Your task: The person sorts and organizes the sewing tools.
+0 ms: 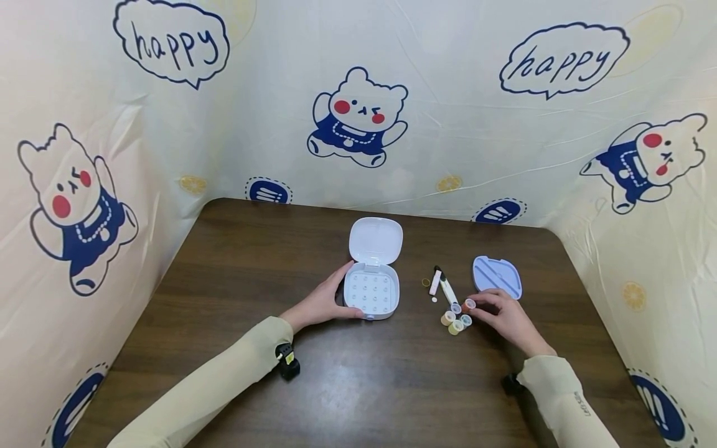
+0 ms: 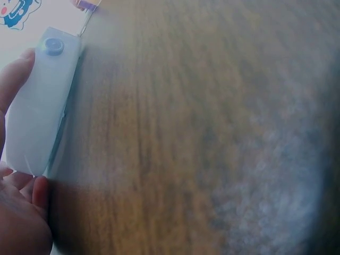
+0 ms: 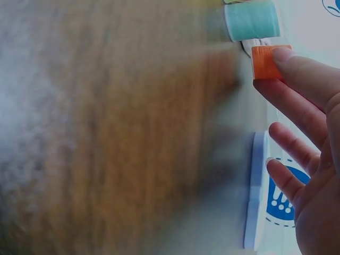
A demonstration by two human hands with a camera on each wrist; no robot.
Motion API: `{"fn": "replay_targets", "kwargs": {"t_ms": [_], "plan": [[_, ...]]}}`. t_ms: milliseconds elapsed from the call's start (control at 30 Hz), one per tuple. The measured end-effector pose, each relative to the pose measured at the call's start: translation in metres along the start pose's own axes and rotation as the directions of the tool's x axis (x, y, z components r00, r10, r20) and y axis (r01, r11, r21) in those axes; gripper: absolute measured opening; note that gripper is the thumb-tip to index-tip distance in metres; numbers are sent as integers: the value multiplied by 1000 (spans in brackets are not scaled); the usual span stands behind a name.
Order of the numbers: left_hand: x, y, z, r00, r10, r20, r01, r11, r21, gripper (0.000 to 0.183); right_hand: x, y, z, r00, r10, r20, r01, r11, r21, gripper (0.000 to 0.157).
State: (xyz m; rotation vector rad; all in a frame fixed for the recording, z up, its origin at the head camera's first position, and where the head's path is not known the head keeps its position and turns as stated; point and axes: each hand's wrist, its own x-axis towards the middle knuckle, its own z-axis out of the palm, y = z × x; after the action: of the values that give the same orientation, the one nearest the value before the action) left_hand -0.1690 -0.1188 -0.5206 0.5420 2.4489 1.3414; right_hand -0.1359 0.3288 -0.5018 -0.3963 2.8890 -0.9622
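My left hand (image 1: 326, 302) grips the left side of a white sewing box (image 1: 386, 313), its thumb along the front and its fingers behind. The box's lid (image 1: 376, 240) stands open at the back, and rows of small pegs line the inside. In the left wrist view a round button (image 2: 53, 46) shows on the box's front. My right hand (image 1: 508, 316) pinches an orange thread spool (image 3: 261, 65) between thumb and forefinger, its other fingers spread. Close beside it is a group of thread spools, among them a yellow spool (image 1: 455, 327) and a teal spool (image 3: 254, 21).
A lavender tray (image 1: 507, 274) with a diagonal bar lies beyond my right hand. Left of it are two slim black-and-white tools, one a longer stick (image 1: 448, 291), plus a small white disc (image 1: 434, 300) and a thin ring (image 1: 426, 282). Printed curtains hang around the wooden table (image 1: 269, 249).
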Motion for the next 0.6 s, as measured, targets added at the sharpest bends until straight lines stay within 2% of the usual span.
{"fn": "replay_targets", "kwargs": {"t_ms": [300,600], "plan": [[-1,1,-1,1000,9,-4,-9,1000,-11,122,2,-5,-4,998,-30,-59,29,999,-24,25],[0,1,0,1000,14,-9,-14,1000,-3,122,6,-16,-10,1000,-2,-30,2,1000,-13,29]]}}
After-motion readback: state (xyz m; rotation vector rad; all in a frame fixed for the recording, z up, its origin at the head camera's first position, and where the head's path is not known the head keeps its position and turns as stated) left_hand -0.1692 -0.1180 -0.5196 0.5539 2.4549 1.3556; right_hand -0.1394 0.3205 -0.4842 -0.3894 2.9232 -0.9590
